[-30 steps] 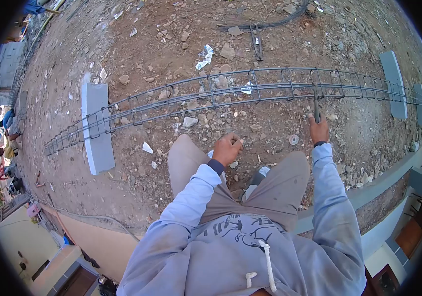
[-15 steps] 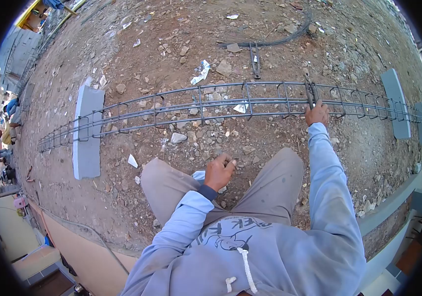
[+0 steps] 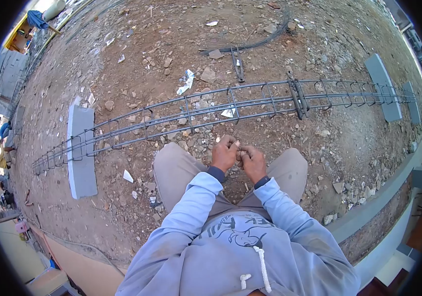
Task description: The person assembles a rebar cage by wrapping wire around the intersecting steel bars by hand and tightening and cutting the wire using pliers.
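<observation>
My left hand (image 3: 225, 153) and my right hand (image 3: 253, 163) meet between my knees, fingertips nearly touching. Both are closed in a pinch, and whatever sits between the fingers is too small to make out. Just beyond them a long rebar cage (image 3: 187, 108) of thin bars and square stirrups lies across the view. Dark pincers (image 3: 299, 98) rest across the cage on its right half, with neither hand on them.
Grey blocks prop the cage at the left (image 3: 81, 153) and right (image 3: 384, 89). Beyond it are a bundle of wire (image 3: 270, 39) and a second two-handled tool (image 3: 237, 65). Stones and scraps litter the dirt. People (image 3: 1, 148) appear at the far left.
My right hand has let go of the pincers, leaving them on the cage, and has come back to meet my left hand. The view has shifted slightly.
</observation>
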Available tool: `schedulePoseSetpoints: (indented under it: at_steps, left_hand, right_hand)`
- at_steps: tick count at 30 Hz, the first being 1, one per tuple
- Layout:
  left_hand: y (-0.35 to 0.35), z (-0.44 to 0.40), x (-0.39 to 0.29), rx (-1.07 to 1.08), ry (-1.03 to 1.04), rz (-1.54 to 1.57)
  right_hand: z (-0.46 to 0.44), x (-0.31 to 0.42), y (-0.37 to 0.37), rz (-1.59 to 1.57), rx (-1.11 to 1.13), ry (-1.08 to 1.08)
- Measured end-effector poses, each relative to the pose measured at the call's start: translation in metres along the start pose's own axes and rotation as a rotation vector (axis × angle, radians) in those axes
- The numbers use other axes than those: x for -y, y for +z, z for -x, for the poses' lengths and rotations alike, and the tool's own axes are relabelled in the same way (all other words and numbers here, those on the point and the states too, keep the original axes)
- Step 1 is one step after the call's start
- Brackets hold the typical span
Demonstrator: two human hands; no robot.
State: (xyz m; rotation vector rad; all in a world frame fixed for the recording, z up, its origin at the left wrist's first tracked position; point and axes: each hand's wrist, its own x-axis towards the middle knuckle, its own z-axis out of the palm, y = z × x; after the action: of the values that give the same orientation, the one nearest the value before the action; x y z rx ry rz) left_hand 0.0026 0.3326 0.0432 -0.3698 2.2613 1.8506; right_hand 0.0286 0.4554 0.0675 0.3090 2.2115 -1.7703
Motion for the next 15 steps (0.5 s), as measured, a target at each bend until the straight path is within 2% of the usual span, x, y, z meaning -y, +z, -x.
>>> schedulePoseSetpoints:
  at_steps: [2, 3, 4, 5, 6, 8, 11, 15]
  left_hand:
    - [0.008, 0.002, -0.006, 0.001, 0.078, -0.053]
    - [0.014, -0.002, 0.004, -0.020, 0.088, 0.028]
    - [0.016, -0.003, 0.002, -0.026, 0.128, -0.028]
    - [0.015, -0.004, 0.002, 0.001, 0.159, -0.063]
    - [0.015, -0.006, 0.000, 0.004, 0.226, -0.091]
    - [0.013, -0.015, 0.002, 0.074, 0.221, -0.023]
    - [0.017, -0.031, 0.004, 0.182, 0.189, 0.120]
    - [0.016, -0.035, -0.004, 0.326, 0.102, 0.269]
  right_hand:
    - [-0.004, -0.023, -0.007, 0.161, -0.065, 0.017]
    - [-0.001, -0.025, -0.006, 0.067, -0.103, 0.016]
    - [0.004, -0.009, -0.008, 0.022, -0.091, 0.111]
    - [0.005, -0.007, -0.007, -0.029, -0.080, 0.119]
    - [-0.006, -0.037, 0.004, 0.033, -0.122, 0.013]
    - [0.002, -0.004, -0.001, -0.177, -0.109, 0.161]
    - [0.002, 0.007, -0.011, -0.429, -0.100, 0.293]
    - [-0.001, -0.002, -0.019, -0.551, -0.065, 0.267]
